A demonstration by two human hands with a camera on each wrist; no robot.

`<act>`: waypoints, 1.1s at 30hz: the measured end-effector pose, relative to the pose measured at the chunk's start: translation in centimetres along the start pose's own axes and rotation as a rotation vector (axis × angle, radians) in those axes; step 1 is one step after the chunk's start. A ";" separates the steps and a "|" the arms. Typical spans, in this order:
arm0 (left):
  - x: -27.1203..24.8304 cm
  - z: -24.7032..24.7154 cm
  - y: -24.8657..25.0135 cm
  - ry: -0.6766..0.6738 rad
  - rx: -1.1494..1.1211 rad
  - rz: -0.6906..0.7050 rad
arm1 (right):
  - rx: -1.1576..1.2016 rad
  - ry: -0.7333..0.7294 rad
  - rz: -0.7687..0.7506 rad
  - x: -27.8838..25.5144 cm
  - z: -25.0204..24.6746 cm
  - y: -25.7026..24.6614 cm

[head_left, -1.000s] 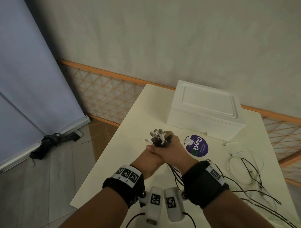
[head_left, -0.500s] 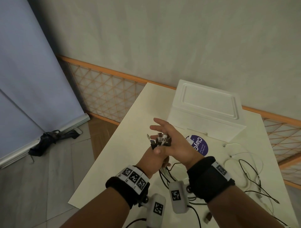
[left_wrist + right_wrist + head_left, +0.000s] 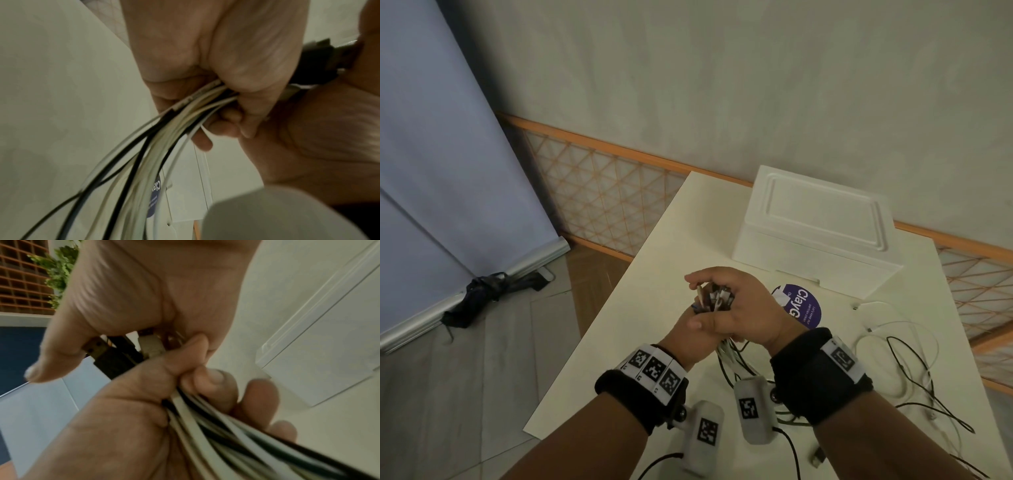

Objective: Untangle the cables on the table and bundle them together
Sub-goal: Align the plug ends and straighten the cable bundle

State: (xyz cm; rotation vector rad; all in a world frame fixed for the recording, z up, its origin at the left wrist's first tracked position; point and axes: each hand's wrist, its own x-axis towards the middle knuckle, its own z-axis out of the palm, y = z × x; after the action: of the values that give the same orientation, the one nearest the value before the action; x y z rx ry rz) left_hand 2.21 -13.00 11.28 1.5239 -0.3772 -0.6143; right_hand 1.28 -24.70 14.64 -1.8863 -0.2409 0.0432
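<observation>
Purple round sticker [image 3: 800, 306] on the white table [image 3: 640, 287], lettered "ClayG", smaller print unreadable. Left hand [image 3: 690, 334] fisted around a bunch of black and white cables [image 3: 156, 133], plug ends [image 3: 714, 297] sticking up. Right hand [image 3: 739, 308] cupped over those plugs, fingers curled, thumb against the left hand. From the left wrist, cables fanning down out of the fist; from the right wrist, a black plug [image 3: 115, 360] under the palm, greenery [image 3: 59, 270] behind. White foam box [image 3: 818, 233] at the table's far edge, loose cable [image 3: 900, 359] lying at right. Grey wall, orange lattice [image 3: 599, 202], tiled floor [image 3: 465, 370].
</observation>
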 end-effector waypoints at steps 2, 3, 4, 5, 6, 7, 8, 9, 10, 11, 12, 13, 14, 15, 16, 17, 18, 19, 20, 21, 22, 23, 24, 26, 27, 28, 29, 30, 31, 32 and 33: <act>0.0 0.4 -0.4 0.053 -0.177 0.055 | -0.087 0.028 -0.083 0.1 0.3 0.1; 0.3 0.4 -0.9 0.081 -0.280 0.055 | -0.132 0.034 -0.135 0.1 0.3 0.2; 0.6 0.6 -1.2 0.128 -0.324 0.059 | -0.170 0.039 -0.187 0.1 0.4 0.3; 0.7 0.6 -1.1 0.160 -0.311 0.066 | -0.210 0.048 -0.232 0.0 0.4 0.4; 0.7 0.5 -1.1 0.179 -0.305 0.068 | -0.255 0.061 -0.271 -0.1 0.4 0.5; 0.7 0.2 -1.1 0.154 -0.359 0.030 | -0.302 0.079 -0.307 -0.2 0.5 0.6; 0.7 0.2 -1.3 0.127 -0.457 -0.037 | -0.344 0.101 -0.342 -0.3 0.6 0.7; 1.0 0.5 -1.4 0.146 -0.461 -0.101 | -0.372 0.126 -0.375 -0.3 0.7 0.7; 1.1 0.6 -1.1 0.185 -0.465 -0.141 | -0.383 0.152 -0.401 -0.3 0.8 0.8; 1.1 0.9 -0.9 0.189 -0.439 -0.144 | -0.379 0.174 -0.418 -0.3 0.8 0.9; 1.0 1.1 -0.7 0.175 -0.392 -0.073 | -0.370 0.188 -0.427 -0.2 0.9 0.9; 1.1 1.2 -0.6 0.212 -0.366 -0.009 | -0.360 0.196 -0.424 -0.2 0.9 0.9; 1.1 1.3 -0.3 0.248 -0.241 0.048 | -0.354 0.199 -0.415 -0.1 0.8 0.9; 1.2 1.4 -0.6 0.243 -0.111 0.102 | -0.353 0.199 -0.404 0.0 0.8 0.9; 1.4 1.6 -0.9 0.228 -0.049 0.132 | -0.356 0.201 -0.396 0.1 0.8 0.9; 1.6 1.6 -1.6 0.253 -0.048 0.140 | -0.362 0.206 -0.393 0.1 0.8 0.8; 1.6 1.5 -1.8 0.303 0.002 0.157 | -0.365 0.212 -0.395 0.2 0.8 0.8; 1.6 1.4 -1.9 0.311 0.036 0.142 | -0.365 0.218 -0.393 0.2 0.8 0.8; 1.5 1.3 -1.9 0.311 0.102 0.129 | -0.368 0.228 -0.390 0.3 0.8 0.8; 1.5 1.2 -1.7 0.283 0.160 0.109 | -0.381 0.243 -0.385 0.3 0.9 0.8; 1.1 1.2 -1.0 0.237 0.209 0.079 | -0.409 0.260 -0.384 0.4 0.9 0.9; 1.2 1.2 -1.1 0.188 0.250 0.051 | -0.444 0.271 -0.378 0.5 1.0 1.1; 0.8 1.1 -0.5 0.167 0.299 0.037 | -0.480 0.267 -0.367 0.6 1.0 1.1; 0.4 0.9 0.1 0.151 0.327 0.013 | -0.536 0.208 -0.355 0.6 1.1 0.9; 0.6 0.8 0.0 0.174 0.273 -0.024 | -0.540 0.161 -0.358 0.6 1.1 0.9; 0.8 0.7 -0.1 0.177 0.243 -0.081 | -0.539 0.125 -0.359 0.6 1.1 0.8; 1.1 0.6 -0.4 0.168 0.253 -0.124 | -0.539 0.110 -0.341 0.6 1.0 0.5; 1.3 0.5 -0.2 0.144 0.278 -0.194 | -0.549 0.109 -0.306 0.6 0.8 0.3; 1.4 0.4 -0.3 0.123 0.286 -0.217 | -0.569 0.113 -0.266 0.7 0.6 0.1; 1.1 0.5 0.2 0.103 0.279 -0.211 | -0.610 0.114 -0.241 0.7 0.5 -0.1; 1.0 0.6 0.4 0.101 0.288 -0.161 | -0.670 0.116 -0.246 0.6 0.5 -0.4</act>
State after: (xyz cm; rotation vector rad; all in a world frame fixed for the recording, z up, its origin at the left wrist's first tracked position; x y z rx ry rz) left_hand 2.74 -14.10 11.56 1.8668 -0.2748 -0.6246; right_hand 1.79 -24.02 14.87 -2.4958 -0.4453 -0.3531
